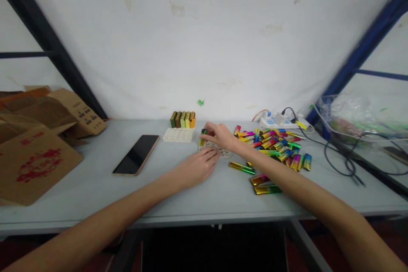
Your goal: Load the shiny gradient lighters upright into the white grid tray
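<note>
My right hand (219, 135) pinches a shiny green-and-yellow lighter (202, 138), held upright at the left end of a white tray with holes (225, 153). Against the near left side of that tray, my left hand (200, 165) holds on with its fingers curved over the edge; the thumb is hidden. Both hands cover much of the tray. Just left of it lies a second white tray (177, 135) with rows of round hollows. Behind that one stands a block of upright lighters (182, 120) in green, brown, yellow and orange rows.
To the right lies a loose pile of shiny multicoloured lighters (277, 144), with several nearer the front edge. A phone (136, 155) is on the left, beside cardboard boxes (41, 144). A power strip (277, 122), black cable (344, 165) and clear plastic bag (350, 114) occupy the right.
</note>
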A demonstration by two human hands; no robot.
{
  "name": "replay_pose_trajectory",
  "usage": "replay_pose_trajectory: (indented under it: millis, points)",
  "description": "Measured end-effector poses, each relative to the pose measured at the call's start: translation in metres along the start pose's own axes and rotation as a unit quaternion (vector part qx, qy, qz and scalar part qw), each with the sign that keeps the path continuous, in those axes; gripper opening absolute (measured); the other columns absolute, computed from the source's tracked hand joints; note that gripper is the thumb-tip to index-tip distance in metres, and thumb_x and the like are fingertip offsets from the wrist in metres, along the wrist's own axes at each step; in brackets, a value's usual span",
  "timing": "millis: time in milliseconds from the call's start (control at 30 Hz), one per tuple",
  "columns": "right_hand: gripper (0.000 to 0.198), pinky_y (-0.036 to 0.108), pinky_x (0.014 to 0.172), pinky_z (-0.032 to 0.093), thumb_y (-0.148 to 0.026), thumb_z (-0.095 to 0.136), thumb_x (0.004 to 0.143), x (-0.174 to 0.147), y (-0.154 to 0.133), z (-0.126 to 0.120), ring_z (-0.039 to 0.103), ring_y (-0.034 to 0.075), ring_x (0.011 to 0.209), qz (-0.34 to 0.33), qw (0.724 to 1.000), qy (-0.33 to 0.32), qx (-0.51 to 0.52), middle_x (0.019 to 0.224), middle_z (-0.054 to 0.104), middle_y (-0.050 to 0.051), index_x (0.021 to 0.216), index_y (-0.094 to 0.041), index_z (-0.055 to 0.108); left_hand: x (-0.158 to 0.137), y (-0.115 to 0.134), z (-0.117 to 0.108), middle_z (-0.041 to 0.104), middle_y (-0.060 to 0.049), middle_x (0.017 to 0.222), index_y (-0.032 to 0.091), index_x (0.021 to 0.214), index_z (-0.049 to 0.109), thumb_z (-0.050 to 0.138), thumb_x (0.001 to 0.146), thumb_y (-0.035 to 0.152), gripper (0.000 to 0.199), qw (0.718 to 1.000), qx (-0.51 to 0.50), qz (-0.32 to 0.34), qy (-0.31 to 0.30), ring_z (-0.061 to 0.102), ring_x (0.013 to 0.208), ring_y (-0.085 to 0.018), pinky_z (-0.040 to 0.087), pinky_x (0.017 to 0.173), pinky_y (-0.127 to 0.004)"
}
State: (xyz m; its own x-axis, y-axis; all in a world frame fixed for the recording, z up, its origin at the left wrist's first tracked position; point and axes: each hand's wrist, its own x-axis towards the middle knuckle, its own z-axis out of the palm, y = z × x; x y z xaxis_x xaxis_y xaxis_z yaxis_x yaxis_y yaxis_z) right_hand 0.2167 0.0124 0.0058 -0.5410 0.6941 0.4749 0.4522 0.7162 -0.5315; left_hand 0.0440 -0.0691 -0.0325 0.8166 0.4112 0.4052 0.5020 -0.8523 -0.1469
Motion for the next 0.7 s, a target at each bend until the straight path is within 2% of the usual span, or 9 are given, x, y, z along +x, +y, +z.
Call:
replay_pose_trajectory:
  millis: [267, 400, 533, 633, 700]
  points:
    - [0.024, 0.024, 0.063, 0.043, -0.036, 0.068, 0.096, 0.008, 0.01, -0.004, 0.066, 0.017, 0.068, -0.011, 0.995, -0.034, -0.098, 0.077, 0.073, 0.004, 0.107, -0.016, 0.062, -0.001, -0.001, 0.0, 0.068, -0.016, 0.133, 0.009, 0.132, 0.063, 0.043, 0.102, 0.021, 0.037, 1.0, 0.005, 0.0, 0.007, 0.057, 0.131, -0.027, 0.047, 0.115, -0.044]
    - [0.022, 0.024, 0.062, 0.042, -0.034, 0.07, 0.094, 0.007, 0.007, 0.003, 0.064, 0.017, 0.068, 0.007, 0.991, -0.034, -0.126, 0.079, 0.073, 0.005, 0.105, -0.016, 0.062, 0.001, 0.0, -0.002, 0.068, -0.016, 0.131, 0.008, 0.13, 0.063, 0.045, 0.102, 0.02, 0.036, 1.0, 0.002, 0.002, 0.003, 0.057, 0.13, -0.027, 0.047, 0.115, -0.044]
    - [0.024, 0.024, 0.066, 0.045, -0.035, 0.072, 0.092, 0.006, 0.008, 0.005, 0.068, 0.017, 0.071, 0.025, 0.992, -0.044, -0.113, 0.083, 0.076, 0.006, 0.106, -0.016, 0.063, 0.001, 0.001, -0.004, 0.066, -0.017, 0.134, 0.006, 0.131, 0.062, 0.043, 0.102, 0.02, 0.037, 1.0, 0.001, -0.001, -0.01, 0.056, 0.132, -0.028, 0.047, 0.115, -0.045]
    - [0.033, 0.026, 0.072, 0.05, -0.037, 0.077, 0.088, 0.004, 0.012, -0.007, 0.072, 0.018, 0.078, 0.015, 0.995, -0.059, -0.081, 0.089, 0.078, 0.007, 0.111, -0.017, 0.064, 0.0, -0.001, -0.005, 0.063, -0.019, 0.138, 0.006, 0.136, 0.059, 0.044, 0.102, 0.023, 0.041, 0.999, -0.018, -0.028, -0.027, 0.053, 0.136, -0.03, 0.045, 0.117, -0.047]
    - [0.034, 0.027, 0.077, 0.052, -0.037, 0.077, 0.087, -0.001, 0.015, -0.024, 0.073, 0.018, 0.082, 0.009, 0.997, -0.038, -0.064, 0.093, 0.079, 0.007, 0.113, -0.017, 0.065, -0.002, -0.003, -0.006, 0.058, -0.02, 0.144, 0.005, 0.142, 0.053, 0.044, 0.103, 0.029, 0.046, 0.997, -0.036, -0.057, -0.038, 0.05, 0.14, -0.031, 0.043, 0.119, -0.047]
